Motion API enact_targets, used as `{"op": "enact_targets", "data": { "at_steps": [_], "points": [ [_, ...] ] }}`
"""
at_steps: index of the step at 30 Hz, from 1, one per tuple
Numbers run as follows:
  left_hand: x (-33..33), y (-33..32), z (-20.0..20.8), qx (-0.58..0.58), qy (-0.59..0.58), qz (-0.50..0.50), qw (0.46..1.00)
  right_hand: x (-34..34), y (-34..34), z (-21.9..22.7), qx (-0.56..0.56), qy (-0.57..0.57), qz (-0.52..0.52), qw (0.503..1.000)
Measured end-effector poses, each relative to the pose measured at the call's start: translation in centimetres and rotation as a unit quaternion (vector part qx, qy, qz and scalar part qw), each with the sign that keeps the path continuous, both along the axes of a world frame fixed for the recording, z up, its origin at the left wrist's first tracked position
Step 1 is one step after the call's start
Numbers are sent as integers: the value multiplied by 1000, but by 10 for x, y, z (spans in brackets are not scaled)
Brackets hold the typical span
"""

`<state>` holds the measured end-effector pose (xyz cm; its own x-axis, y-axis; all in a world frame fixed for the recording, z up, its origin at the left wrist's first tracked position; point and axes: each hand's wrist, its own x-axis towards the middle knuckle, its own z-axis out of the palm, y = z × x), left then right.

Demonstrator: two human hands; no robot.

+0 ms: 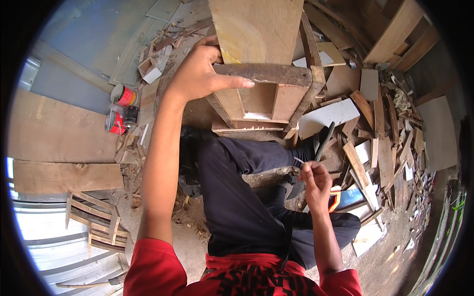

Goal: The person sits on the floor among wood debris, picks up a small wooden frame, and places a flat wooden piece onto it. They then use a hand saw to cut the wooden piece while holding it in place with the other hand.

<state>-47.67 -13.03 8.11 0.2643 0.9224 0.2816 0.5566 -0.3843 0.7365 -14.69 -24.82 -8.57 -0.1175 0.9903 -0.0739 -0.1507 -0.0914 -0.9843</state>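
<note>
Left hand [201, 74]: clamped on a wooden frame [284, 74], thumb over the near rail. Wooden frame: at that hand, extending rightward. Right hand [318, 183]: well apart from the left, pinching a slim pale piece [298, 160], kind unclear to me. I also list cans [116, 122], left of the left hand; wood scraps [382, 143], right of the right.

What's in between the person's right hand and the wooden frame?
In the head view, a leg in dark trousers lies between the right hand and the wooden frame.
</note>
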Motion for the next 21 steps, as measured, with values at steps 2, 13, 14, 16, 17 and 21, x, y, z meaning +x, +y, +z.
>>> {"op": "enact_targets", "data": {
  "at_steps": [2,13,14,16,17,21],
  "points": [
    [-6,1,-4,49,17,-2,999,-22,8,64,88,19,-29,995],
    [-4,4,-6,110,49,35,992,-118,110,154,577,-305,18,758],
    [-4,2,-5,104,52,39,992,-122,111,154,587,-312,16,747],
    [-4,0,-2,89,59,46,993,-129,111,154,605,-324,10,727],
    [-4,-2,-1,111,57,42,991,-131,110,157,603,-333,14,725],
    [-3,0,-1,134,47,25,990,-133,115,163,580,-374,37,723]
  ]
}}
